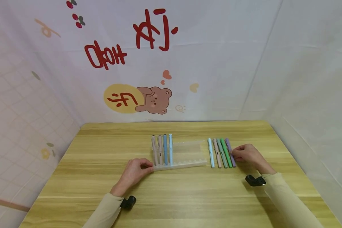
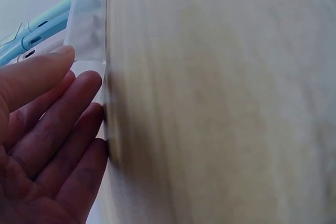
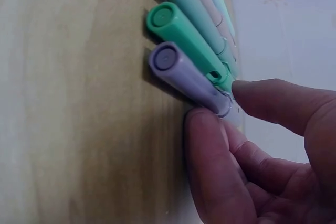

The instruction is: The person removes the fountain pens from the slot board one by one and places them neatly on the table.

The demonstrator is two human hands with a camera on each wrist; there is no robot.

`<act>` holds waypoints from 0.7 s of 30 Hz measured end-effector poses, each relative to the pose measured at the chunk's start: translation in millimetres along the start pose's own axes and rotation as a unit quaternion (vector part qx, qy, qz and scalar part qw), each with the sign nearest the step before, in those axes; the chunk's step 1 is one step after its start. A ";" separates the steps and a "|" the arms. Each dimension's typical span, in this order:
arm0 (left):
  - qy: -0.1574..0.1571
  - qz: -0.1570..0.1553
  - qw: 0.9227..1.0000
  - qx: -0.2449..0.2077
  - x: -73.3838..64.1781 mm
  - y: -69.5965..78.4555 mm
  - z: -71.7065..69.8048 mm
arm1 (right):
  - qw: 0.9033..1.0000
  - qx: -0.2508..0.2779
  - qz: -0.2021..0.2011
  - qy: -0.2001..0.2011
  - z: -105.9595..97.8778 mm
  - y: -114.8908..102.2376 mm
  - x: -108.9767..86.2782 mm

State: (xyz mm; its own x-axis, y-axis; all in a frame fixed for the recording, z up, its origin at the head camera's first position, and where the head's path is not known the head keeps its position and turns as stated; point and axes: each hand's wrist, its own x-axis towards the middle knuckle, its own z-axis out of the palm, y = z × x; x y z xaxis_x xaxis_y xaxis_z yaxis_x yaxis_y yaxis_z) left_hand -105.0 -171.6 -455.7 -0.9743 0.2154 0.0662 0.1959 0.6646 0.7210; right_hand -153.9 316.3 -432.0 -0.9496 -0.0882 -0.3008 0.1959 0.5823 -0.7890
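A clear plastic pen rack (image 1: pixel 185 165) lies on the table, with several pens side by side at its left end, two greyish-pink, one blue (image 1: pixel 165 149) and one light blue (image 1: pixel 171 148). My left hand (image 1: pixel 136 169) holds the rack's left front corner between thumb and fingers; the left wrist view shows the thumb (image 2: pixel 44 74) at the rack's end. Right of the rack lies a row of loose pens. At its outer end, my right hand (image 1: pixel 249 155) pinches a purple pen (image 3: pixel 186 77) around its middle. Beside that pen lies a green pen (image 3: pixel 186 38).
Left of the green pen lie a grey-green pen (image 1: pixel 221 153), a pinkish pen (image 1: pixel 217 153) and a light blue pen (image 1: pixel 211 153). The wooden table (image 1: pixel 176 199) meets a printed white cloth (image 1: pixel 216 63) at the back. Black wrist cameras sit on both wrists.
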 end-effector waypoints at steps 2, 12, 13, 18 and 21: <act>0.000 -0.001 1.000 -0.003 0.1 -0.6 -0.5 | 1.000 -0.005 0.001 0.001 -0.2 -1.5 1.1; -0.004 0.000 1.000 0.003 2.4 0.4 -0.5 | 0.998 0.000 -0.027 0.057 1.5 -16.0 -8.3; -0.005 -0.002 1.000 0.001 2.5 0.9 -0.4 | 0.997 0.005 -0.039 0.066 3.1 -19.1 -8.7; -0.003 0.003 1.000 -0.004 3.2 1.4 -0.1 | 0.990 0.033 -0.099 0.100 17.4 -40.2 -11.5; -0.003 0.002 1.000 -0.001 2.1 0.5 0.0 | 0.984 0.059 -0.129 0.107 31.9 -53.0 -15.3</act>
State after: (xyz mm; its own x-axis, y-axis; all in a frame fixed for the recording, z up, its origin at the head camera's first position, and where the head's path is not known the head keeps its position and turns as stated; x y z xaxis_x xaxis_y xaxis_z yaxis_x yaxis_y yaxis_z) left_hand -106.9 -170.8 -455.3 -0.9730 0.2214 0.0651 0.1992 0.6632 0.7215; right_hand -142.0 261.0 -402.6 -0.9987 -0.0411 0.0285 -0.0443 0.4629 -0.8853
